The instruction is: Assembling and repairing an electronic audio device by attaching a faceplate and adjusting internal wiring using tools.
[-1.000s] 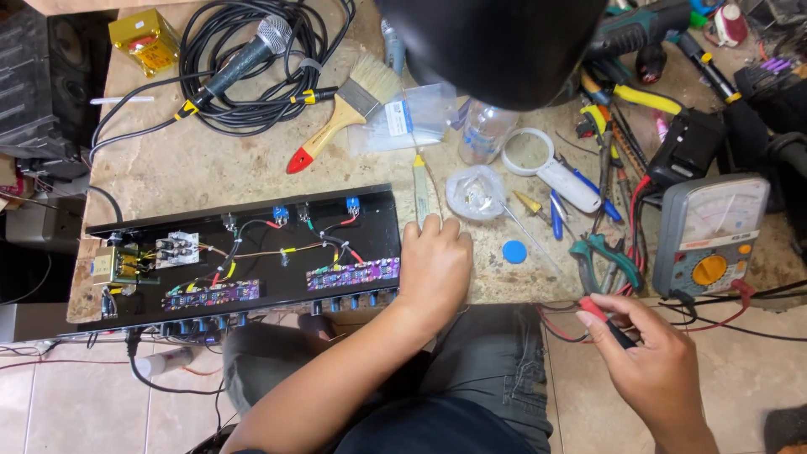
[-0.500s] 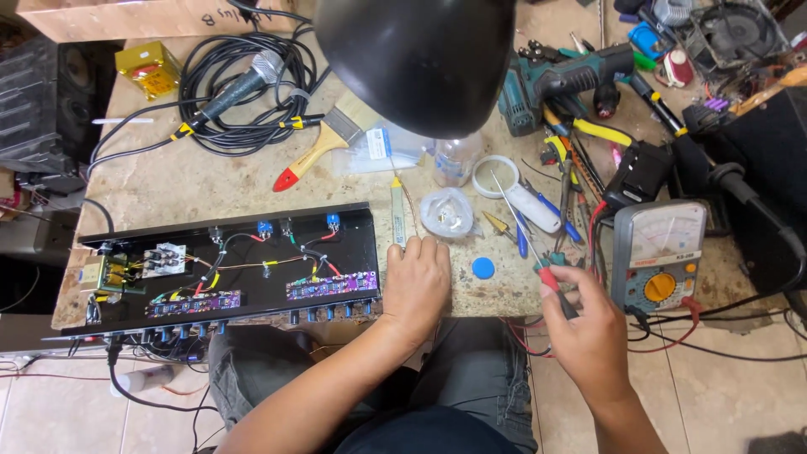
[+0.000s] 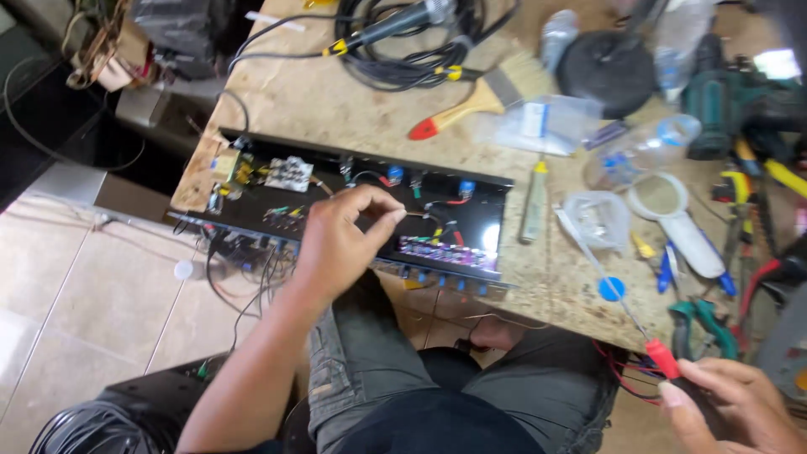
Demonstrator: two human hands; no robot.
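Observation:
A long black open chassis (image 3: 471, 227) with coloured wires and small circuit boards lies along the near edge of the wooden bench (image 3: 336, 109). My left hand (image 3: 336, 248) hovers over its middle, thumb and forefinger pinched on a thin wire inside it. My right hand (image 3: 731, 403) is low at the right, off the bench edge above my lap. It grips a red test probe (image 3: 664, 357) whose thin metal tip points up and left toward the bench. Red and black leads trail from the probe.
Behind the chassis lie a paintbrush (image 3: 471, 105), coiled black cables with a microphone (image 3: 403, 34), a black lamp base (image 3: 605, 71) and clear plastic bags (image 3: 538, 122). At the right are a magnifier (image 3: 664, 197), green pliers (image 3: 702, 324), a blue cap (image 3: 611, 288) and a grey meter (image 3: 786, 345).
My left hand moved from the chassis's right end to its middle and pinched its fingers. My right hand with the probe dropped lower. The view shifted left and closer.

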